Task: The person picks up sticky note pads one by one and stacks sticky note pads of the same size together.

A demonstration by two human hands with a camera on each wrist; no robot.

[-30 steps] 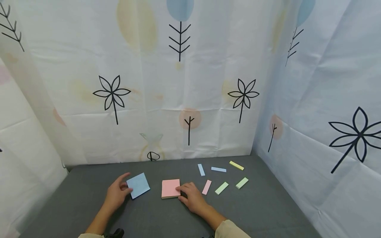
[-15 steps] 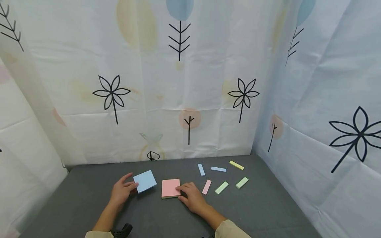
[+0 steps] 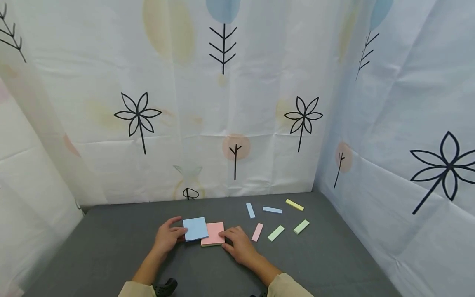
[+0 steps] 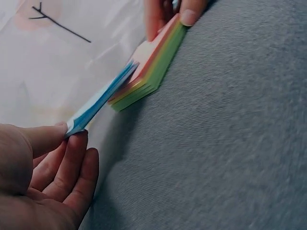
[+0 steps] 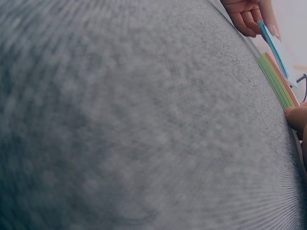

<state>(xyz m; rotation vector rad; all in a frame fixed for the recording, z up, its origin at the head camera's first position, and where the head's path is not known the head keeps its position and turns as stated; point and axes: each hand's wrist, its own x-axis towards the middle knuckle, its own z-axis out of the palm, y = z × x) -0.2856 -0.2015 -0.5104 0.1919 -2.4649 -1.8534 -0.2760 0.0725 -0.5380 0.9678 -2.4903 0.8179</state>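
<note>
My left hand [image 3: 167,237] pinches a blue sticky note pad [image 3: 195,229] by its left edge, thumb above and fingers beneath. The blue pad is tilted in the left wrist view, its far edge over the stack of sticky notes [image 4: 160,62] beside it. That stack is pink on top, with yellow and green layers showing below. At the stack's right edge, my right hand [image 3: 239,246] grips it with an index finger on top and the thumb at the near corner. The blue pad overlaps the left part of the pink top in the head view.
On the grey table [image 3: 319,264], several narrow sticky strips lie to the right: two blue, including a blue strip [image 3: 272,210], a yellow strip [image 3: 295,205], a pink strip [image 3: 257,232] and two green, including a green strip [image 3: 276,233]. A printed white curtain [image 3: 259,103] encloses the back and sides.
My left hand has carried the blue pad rightward, from the table left of the stack to over the stack's left part, turning it straighter. The right hand and the stack have stayed put.
</note>
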